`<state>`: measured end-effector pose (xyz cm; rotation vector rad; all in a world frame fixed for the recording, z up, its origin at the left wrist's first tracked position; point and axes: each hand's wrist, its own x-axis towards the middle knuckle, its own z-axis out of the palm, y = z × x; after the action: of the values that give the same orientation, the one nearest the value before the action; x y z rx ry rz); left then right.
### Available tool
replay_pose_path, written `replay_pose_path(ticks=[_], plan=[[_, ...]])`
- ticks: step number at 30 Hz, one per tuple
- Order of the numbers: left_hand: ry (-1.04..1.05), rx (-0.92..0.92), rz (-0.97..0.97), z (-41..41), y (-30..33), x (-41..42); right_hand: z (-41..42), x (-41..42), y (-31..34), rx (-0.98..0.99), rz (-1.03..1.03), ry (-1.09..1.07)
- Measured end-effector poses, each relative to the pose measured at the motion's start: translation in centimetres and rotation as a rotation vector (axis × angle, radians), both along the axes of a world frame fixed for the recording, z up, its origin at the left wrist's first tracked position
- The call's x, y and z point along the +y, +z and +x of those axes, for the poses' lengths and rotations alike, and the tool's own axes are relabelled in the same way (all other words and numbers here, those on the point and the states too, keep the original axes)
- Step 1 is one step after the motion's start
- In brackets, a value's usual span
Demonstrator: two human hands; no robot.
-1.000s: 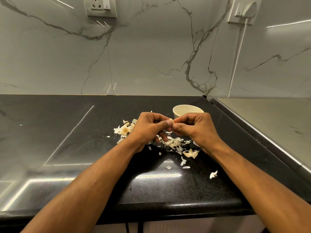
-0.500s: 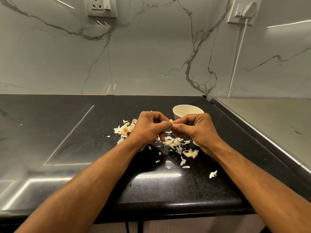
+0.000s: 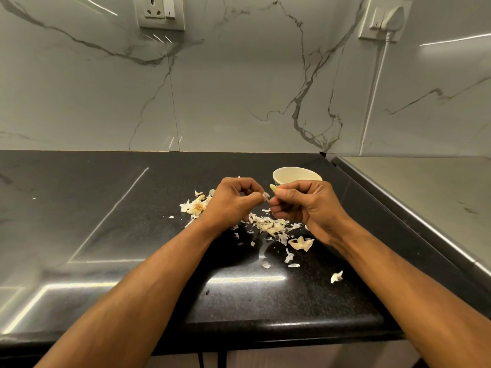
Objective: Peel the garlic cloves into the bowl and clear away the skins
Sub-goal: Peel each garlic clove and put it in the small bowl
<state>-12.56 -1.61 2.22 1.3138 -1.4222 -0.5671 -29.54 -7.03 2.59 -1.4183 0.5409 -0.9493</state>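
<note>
I am pinching a garlic clove (image 3: 273,187) in my right hand (image 3: 305,205), grip closed round it, just in front of the cream bowl (image 3: 296,175). My left hand (image 3: 233,201) is pinching a strip of skin (image 3: 265,196) between thumb and fingertips, beside the clove. Loose skins (image 3: 271,226) are lying scattered on the black tabletop (image 3: 106,208) beneath both hands, with more papery husk (image 3: 196,206) lying left of my left hand.

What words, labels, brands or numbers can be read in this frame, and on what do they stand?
None can be read.
Bowl: a dark pattern shows under the rim by the right hand; too small to tell if it is lettering.
Left wall socket and right wall socket: no legible marking.
</note>
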Motion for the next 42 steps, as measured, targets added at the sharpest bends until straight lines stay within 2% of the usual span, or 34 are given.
replay_pose_path(ticks=[2,6,10,14,17,23,28,38,42], plan=[[0.002,-0.125,0.033,0.0,-0.1,-0.17,0.0,-0.1,0.02,0.008,-0.001,-0.013],[0.021,-0.146,0.056,0.03,-0.12,-0.43,0.04,-0.32,-0.07,0.043,-0.01,-0.055],[0.089,-0.218,-0.008,0.4,-0.34,-0.49,0.07,-0.45,-0.25,0.093,-0.052,-0.109],[-0.03,-0.097,-0.134,0.49,0.0,-0.14,0.16,-0.33,-0.47,0.156,-0.121,-0.123],[-0.049,-0.117,-0.178,0.23,0.17,0.08,0.18,-0.4,-0.6,0.191,-0.149,-0.116],[0.03,-0.1,-0.135,-0.02,-0.11,-0.3,0.16,-0.21,-0.63,0.144,-0.243,-0.137],[-0.016,-0.03,-0.104,-0.23,0.05,-0.05,0.15,-0.36,-0.65,0.102,-0.27,-0.163],[-0.044,0.068,-0.071,-0.42,0.36,0.24,-0.01,-0.41,-0.3,0.058,-0.104,-0.092],[-0.011,0.002,-0.073,-0.45,0.01,0.16,-0.4,-0.42,-0.07,0.063,-0.268,-0.207]])
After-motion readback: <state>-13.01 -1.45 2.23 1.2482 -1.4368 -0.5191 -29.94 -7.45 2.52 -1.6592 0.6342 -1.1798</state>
